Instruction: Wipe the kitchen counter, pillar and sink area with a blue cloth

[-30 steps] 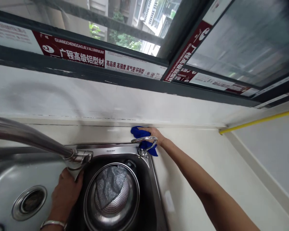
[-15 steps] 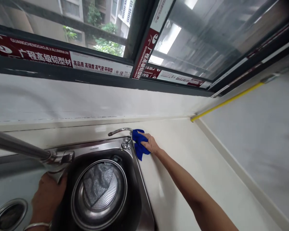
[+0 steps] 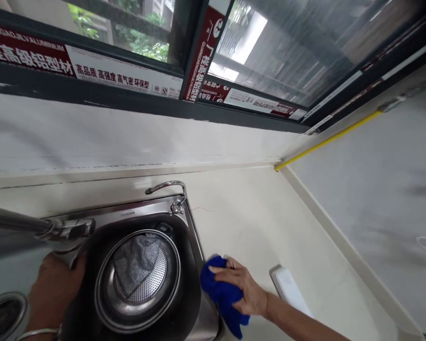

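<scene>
My right hand (image 3: 242, 286) presses a blue cloth (image 3: 222, 294) flat on the cream countertop (image 3: 255, 222), just right of the steel sink's (image 3: 152, 208) edge. Its fingers lie over the cloth and hold it down. My left hand (image 3: 53, 289) rests on the sink divider beneath the faucet spout (image 3: 31, 225), fingers curled against the metal; a bangle shows at the wrist. In the right basin sits a round steel strainer basket (image 3: 137, 279) with a grey scrubbing cloth (image 3: 135, 263) in it.
A small curved tap (image 3: 166, 187) stands at the sink's back right corner. A white flat object (image 3: 289, 289) lies on the counter right of my right hand. A drain (image 3: 2, 317) shows at lower left. The window frame (image 3: 128, 102) and a yellow pipe (image 3: 326, 139) run behind.
My right hand has dragged the blue cloth from the back corner by the small tap toward me along the sink's right edge. The view has shifted right. My left hand stays by the faucet.
</scene>
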{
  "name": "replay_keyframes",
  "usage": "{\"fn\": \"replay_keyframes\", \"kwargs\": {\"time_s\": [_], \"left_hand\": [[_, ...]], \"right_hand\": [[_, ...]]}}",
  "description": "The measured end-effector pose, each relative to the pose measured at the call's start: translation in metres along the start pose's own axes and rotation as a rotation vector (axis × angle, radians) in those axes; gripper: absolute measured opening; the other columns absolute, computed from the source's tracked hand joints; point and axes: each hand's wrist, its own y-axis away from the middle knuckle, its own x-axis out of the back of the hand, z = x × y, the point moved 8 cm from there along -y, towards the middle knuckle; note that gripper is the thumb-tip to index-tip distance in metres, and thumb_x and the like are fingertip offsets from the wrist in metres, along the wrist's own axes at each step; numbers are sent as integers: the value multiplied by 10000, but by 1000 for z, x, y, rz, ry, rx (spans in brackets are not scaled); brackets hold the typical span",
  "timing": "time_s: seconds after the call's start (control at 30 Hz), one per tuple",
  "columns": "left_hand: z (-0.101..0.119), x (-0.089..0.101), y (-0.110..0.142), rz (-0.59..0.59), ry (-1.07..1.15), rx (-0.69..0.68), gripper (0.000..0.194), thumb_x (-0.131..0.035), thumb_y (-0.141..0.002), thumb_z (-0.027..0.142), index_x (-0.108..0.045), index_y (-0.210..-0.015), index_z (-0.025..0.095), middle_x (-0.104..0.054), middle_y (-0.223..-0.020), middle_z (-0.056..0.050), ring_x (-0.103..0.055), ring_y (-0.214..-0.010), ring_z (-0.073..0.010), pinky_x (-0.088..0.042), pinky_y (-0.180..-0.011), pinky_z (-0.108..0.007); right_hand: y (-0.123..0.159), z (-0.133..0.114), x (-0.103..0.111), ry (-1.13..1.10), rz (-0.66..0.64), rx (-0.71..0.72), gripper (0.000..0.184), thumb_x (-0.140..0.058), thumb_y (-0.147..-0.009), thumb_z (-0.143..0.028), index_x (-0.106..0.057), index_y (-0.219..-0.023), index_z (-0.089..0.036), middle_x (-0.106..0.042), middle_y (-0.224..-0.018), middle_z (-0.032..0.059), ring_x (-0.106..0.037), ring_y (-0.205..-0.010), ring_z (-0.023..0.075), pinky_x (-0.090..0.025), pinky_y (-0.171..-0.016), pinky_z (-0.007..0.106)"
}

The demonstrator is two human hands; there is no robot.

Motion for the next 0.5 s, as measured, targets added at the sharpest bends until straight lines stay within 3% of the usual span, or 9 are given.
{"fn": "replay_keyframes", "kwargs": {"time_s": [0.13,0.33,0.5], "left_hand": [[1,1,6,-58,-41,61,893,-318,-856,758,-434,-1293,-12,-595,-1217,-305,-632,-1090,-476,-545,-868,-536],[-1,1,5,-82,-61,105,881,-330,-845,743,-415,-1318,5,-587,-1239,-297,-617,-1120,-476,-531,-901,-543],[-4,-4,2,-79,-22,105,872,-346,-810,746,-418,-1314,39,-583,-1235,-292,-599,-1141,-490,-497,-964,-568]], "right_hand": [[-18,-1,1,4,16,76,419,-528,-800,-388,-606,-1208,-334,-711,-1275,34,-705,-914,218,-521,-848,465],[-109,25,26,62,143,197,443,-525,-764,-373,-631,-1181,-267,-738,-1209,49,-690,-890,210,-512,-885,455],[-161,42,46,163,173,323,498,-536,-734,-308,-608,-1223,-242,-744,-1165,52,-662,-867,212,-521,-852,445]]}}
